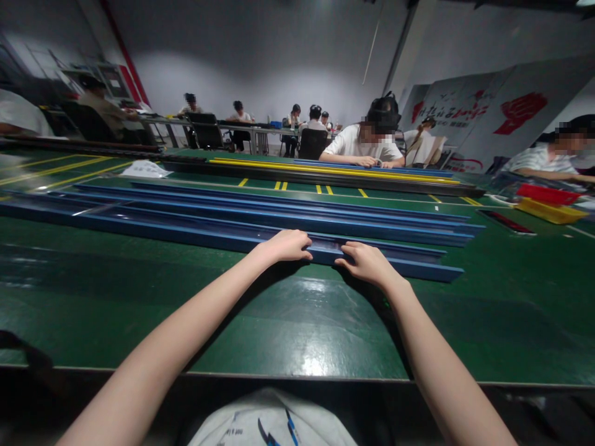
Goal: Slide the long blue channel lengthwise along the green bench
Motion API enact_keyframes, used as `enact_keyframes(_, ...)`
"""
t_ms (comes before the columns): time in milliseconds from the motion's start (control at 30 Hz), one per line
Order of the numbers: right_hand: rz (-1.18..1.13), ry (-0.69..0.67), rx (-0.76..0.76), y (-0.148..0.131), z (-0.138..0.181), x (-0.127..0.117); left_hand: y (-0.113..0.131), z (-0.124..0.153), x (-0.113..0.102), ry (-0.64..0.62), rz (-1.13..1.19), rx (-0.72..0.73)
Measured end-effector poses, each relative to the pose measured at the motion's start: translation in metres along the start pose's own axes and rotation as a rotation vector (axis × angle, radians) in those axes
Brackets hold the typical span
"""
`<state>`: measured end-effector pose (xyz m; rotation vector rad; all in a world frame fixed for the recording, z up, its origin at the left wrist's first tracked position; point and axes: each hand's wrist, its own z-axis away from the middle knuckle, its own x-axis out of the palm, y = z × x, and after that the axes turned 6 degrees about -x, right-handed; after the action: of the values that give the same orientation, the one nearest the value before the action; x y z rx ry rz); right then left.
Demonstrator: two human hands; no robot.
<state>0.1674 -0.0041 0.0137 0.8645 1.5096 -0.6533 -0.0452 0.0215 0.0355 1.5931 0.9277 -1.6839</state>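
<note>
A long blue channel-shaped strip (pixel 324 254) lies lengthwise across the green table (pixel 297 328), its open side facing up. My left hand (pixel 287 246) grips its near wall around the middle, thumb at the front and fingers bent over the top edge. A short way to the right, my right hand (pixel 365 261) holds the same wall in a similar way, fingers curled over the edge. The strip rests on the table. Just beyond it, more blue strips (pixel 297 214) lie roughly parallel.
Yellow strips (pixel 325 169) and dark ones lie farther back, before a seated person (pixel 362 145) whose hands are on the table. A phone (pixel 506 222), a red bin (pixel 548 194) and a yellow bin (pixel 551 211) are at right. White paper (pixel 146 170) lies back left.
</note>
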Motion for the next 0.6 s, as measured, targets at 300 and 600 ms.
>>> enact_keyframes(300, -0.023, 0.019, -0.039, 0.0035, -0.0014, 0.0011, -0.0019, -0.0007, 0.0015, 0.001, 0.034, 0.005)
enact_keyframes(600, -0.026, -0.018, -0.026, 0.0017, -0.0015, -0.0065, 0.0002, 0.0005, -0.0007, 0.006, 0.041, 0.002)
